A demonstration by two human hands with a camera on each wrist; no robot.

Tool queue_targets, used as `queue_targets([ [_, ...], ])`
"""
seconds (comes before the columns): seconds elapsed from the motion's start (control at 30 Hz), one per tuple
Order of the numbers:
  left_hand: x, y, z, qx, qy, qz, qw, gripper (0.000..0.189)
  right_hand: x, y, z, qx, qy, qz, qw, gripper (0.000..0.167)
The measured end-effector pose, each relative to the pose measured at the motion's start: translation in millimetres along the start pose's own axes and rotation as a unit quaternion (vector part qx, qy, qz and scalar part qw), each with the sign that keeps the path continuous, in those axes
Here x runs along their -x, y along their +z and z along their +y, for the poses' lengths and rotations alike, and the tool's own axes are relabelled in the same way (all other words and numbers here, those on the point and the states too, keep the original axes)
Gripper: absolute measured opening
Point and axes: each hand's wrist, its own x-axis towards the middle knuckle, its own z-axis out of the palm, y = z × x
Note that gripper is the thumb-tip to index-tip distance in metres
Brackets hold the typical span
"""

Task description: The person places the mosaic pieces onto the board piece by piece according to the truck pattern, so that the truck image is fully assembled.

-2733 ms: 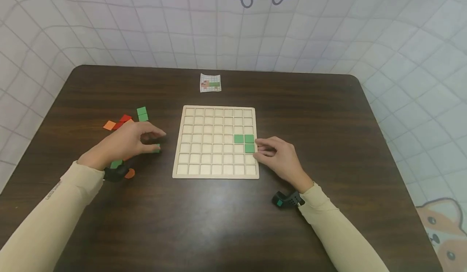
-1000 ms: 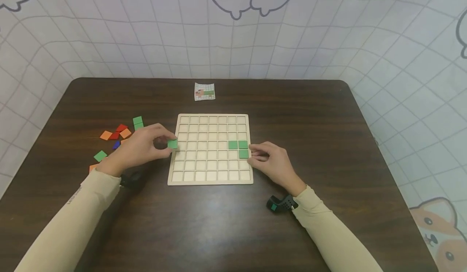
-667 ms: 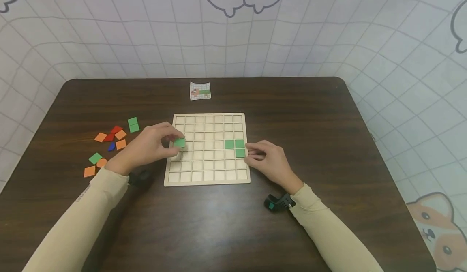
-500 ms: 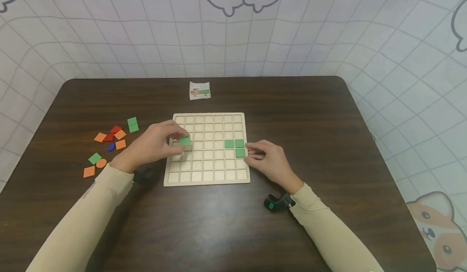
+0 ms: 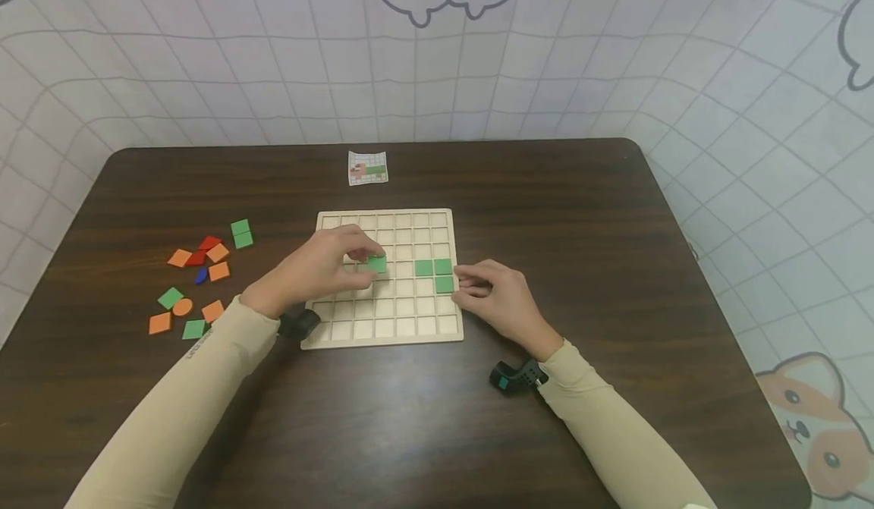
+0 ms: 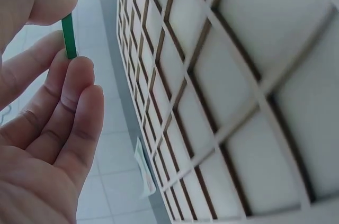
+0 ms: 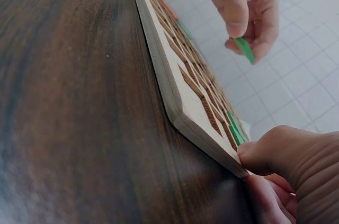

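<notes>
My left hand [image 5: 317, 270] pinches a green square tile [image 5: 377, 265] between thumb and fingertips, above the middle of a wooden grid board [image 5: 382, 340]. In the left wrist view the held tile [image 6: 69, 36] is seen edge-on, apart from the grid. My right hand [image 5: 501, 300] grips the board's right edge; in the right wrist view its thumb [image 7: 257, 156] lies on the rim and the other fingers are partly hidden. Three green tiles [image 5: 443, 267] sit in cells near that edge. The left hand covers some cells.
Loose tiles lie left of the board: green ones [image 5: 242, 234], orange ones [image 5: 160, 322], red ones [image 5: 196, 258] and a blue piece [image 5: 201, 275]. A small printed pattern card [image 5: 368, 168] lies behind the board. The dark table [image 5: 560, 213] meets a curtain-like backdrop [image 5: 437, 76].
My left hand has taken a green tile from the left side and carried it rightward over the board to its middle. The right hand keeps its place at the edge. The head view has shifted slightly.
</notes>
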Motion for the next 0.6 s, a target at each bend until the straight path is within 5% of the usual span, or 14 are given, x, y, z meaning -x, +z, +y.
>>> queue_targets([
  [0.6,-23.4,27.2,16.0,0.024,0.014,-0.018,0.9995,0.034,-0.9,0,-1,-0.007,0.005,0.0,1.0,0.036],
])
